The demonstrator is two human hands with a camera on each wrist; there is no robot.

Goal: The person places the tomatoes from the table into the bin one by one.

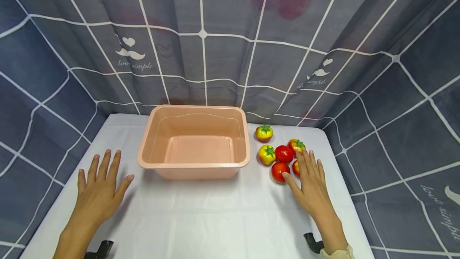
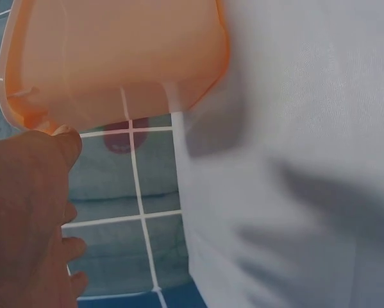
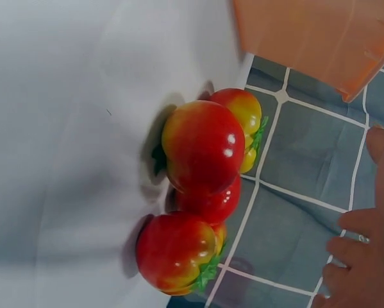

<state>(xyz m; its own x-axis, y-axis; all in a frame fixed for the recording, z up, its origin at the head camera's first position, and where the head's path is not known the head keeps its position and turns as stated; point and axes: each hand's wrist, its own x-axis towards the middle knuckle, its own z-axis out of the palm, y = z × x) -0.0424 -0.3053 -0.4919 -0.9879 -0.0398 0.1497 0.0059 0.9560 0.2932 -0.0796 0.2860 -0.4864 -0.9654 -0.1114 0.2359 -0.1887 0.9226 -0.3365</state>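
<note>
Several red and yellow tomatoes, some with green leafy tops, lie in a loose group on the right of the white table; a red tomato (image 1: 280, 172) is nearest the front. My right hand (image 1: 313, 183) is held over the group's right edge, fingers spread, partly covering a tomato. In the right wrist view a large tomato (image 3: 203, 147) shows beside the fingers, none gripped. A peach-coloured plastic basin (image 1: 195, 173) stands left of the tomatoes with nothing in it. To the basin's left, my left hand (image 1: 98, 197) hovers with fingers spread, holding nothing.
Grey-blue curtains (image 1: 226, 59) with white grid lines hang behind the table and along both sides. The white tabletop (image 1: 208, 219) spreads in front of the basin. Black wrist straps (image 1: 100, 250) show near the bottom edge.
</note>
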